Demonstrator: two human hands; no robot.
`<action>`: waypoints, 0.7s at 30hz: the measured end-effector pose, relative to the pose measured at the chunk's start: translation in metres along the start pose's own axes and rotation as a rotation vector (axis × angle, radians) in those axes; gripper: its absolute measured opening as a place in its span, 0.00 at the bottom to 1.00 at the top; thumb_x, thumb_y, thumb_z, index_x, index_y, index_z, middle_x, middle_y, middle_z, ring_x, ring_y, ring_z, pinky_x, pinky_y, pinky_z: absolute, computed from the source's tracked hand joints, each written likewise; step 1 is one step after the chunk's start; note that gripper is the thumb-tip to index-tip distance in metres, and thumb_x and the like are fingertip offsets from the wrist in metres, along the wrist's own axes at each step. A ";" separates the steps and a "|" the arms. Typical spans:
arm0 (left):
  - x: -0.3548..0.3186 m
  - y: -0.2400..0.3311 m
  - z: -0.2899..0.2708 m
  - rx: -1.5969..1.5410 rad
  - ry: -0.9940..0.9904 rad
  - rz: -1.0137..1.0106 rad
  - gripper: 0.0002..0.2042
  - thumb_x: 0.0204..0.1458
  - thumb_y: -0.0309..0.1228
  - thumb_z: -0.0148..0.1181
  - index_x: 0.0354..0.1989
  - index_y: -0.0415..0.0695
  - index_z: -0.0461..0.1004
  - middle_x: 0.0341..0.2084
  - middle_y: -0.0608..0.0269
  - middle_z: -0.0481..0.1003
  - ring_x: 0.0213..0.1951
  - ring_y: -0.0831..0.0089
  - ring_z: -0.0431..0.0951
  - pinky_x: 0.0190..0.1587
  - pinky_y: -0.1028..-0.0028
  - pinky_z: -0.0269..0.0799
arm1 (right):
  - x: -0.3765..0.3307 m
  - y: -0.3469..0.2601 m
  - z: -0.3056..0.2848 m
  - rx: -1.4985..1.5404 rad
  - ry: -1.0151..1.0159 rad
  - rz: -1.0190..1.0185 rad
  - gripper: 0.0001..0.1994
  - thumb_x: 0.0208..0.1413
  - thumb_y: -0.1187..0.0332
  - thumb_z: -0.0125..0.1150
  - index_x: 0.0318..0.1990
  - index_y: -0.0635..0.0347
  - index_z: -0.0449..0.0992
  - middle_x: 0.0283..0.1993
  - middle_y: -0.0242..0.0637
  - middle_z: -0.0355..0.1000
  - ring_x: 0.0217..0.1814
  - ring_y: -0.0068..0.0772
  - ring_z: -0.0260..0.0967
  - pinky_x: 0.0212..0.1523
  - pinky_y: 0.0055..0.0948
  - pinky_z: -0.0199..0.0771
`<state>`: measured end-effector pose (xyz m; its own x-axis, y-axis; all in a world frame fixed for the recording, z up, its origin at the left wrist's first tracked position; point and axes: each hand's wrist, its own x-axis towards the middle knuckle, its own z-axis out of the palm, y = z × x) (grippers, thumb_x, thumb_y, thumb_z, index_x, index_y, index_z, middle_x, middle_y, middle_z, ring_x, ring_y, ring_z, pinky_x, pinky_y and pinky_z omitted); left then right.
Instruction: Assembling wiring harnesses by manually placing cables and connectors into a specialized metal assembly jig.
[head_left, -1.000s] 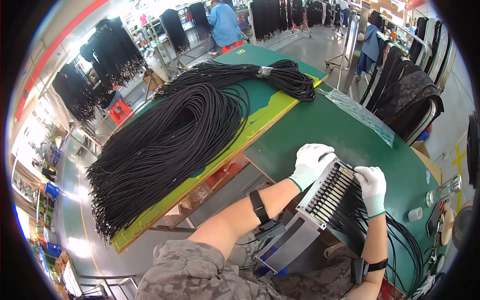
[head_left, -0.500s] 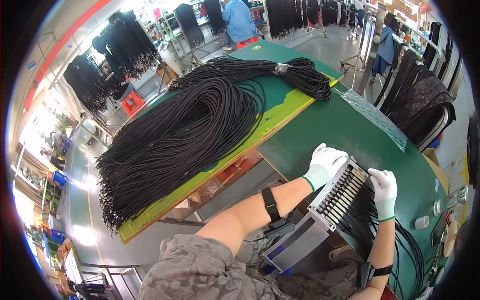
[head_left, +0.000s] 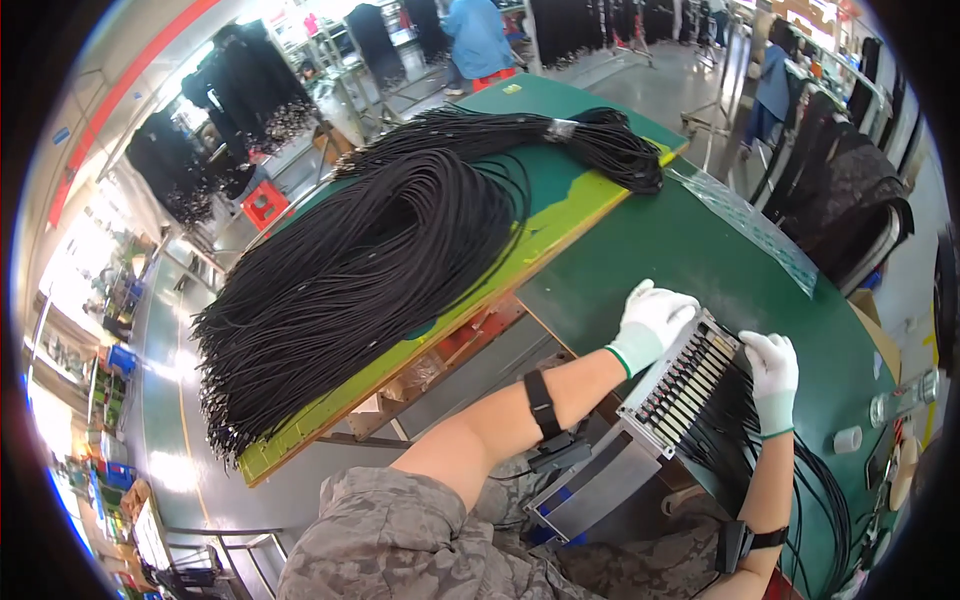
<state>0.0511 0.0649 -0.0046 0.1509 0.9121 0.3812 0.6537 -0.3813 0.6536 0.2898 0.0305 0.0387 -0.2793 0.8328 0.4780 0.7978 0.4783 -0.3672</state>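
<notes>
A metal slotted fixture stands tilted in front of me, its row of slots filled with dark cable ends and pale strips. My left hand, in a white glove, has its fingers closed at the fixture's far left corner. Across from it, my right hand, also gloved, pinches at the far right edge, beside the cables. What either pair of fingertips holds is hidden. Black cables run out of the fixture's right side, pass under my right wrist and hang toward me.
A big bundle of black cables covers the green and yellow table at left, with a tied bundle behind. At right on the green worktop are a plastic bag, a glass jar and a white cap.
My right hand has shifted very slightly at the fixture's edge. The left hand stays at the far corner, and the view has tilted a little.
</notes>
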 end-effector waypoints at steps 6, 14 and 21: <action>0.000 -0.026 -0.006 -0.002 0.067 0.101 0.13 0.59 0.38 0.48 0.39 0.51 0.81 0.38 0.64 0.81 0.42 0.66 0.78 0.53 0.60 0.62 | 0.014 -0.009 0.017 -0.036 0.042 -0.079 0.07 0.52 0.72 0.59 0.37 0.54 0.81 0.26 0.38 0.68 0.34 0.44 0.65 0.38 0.38 0.66; 0.002 -0.015 -0.001 -0.070 -0.006 0.023 0.14 0.60 0.41 0.50 0.43 0.51 0.81 0.39 0.65 0.81 0.46 0.68 0.77 0.63 0.59 0.55 | 0.006 0.004 0.011 -0.100 -0.002 -0.061 0.06 0.52 0.70 0.60 0.37 0.49 0.81 0.26 0.35 0.67 0.34 0.42 0.64 0.38 0.38 0.66; 0.000 -0.015 0.000 -0.091 0.028 0.069 0.13 0.60 0.38 0.50 0.44 0.49 0.80 0.40 0.63 0.81 0.45 0.67 0.78 0.62 0.62 0.56 | 0.006 0.011 0.020 -0.139 -0.051 -0.063 0.07 0.53 0.70 0.60 0.38 0.48 0.81 0.26 0.35 0.68 0.35 0.42 0.64 0.38 0.38 0.66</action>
<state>0.0410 0.0702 -0.0142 0.1716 0.8790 0.4448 0.5725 -0.4564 0.6811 0.2858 0.0462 0.0216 -0.3552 0.8172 0.4539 0.8431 0.4898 -0.2220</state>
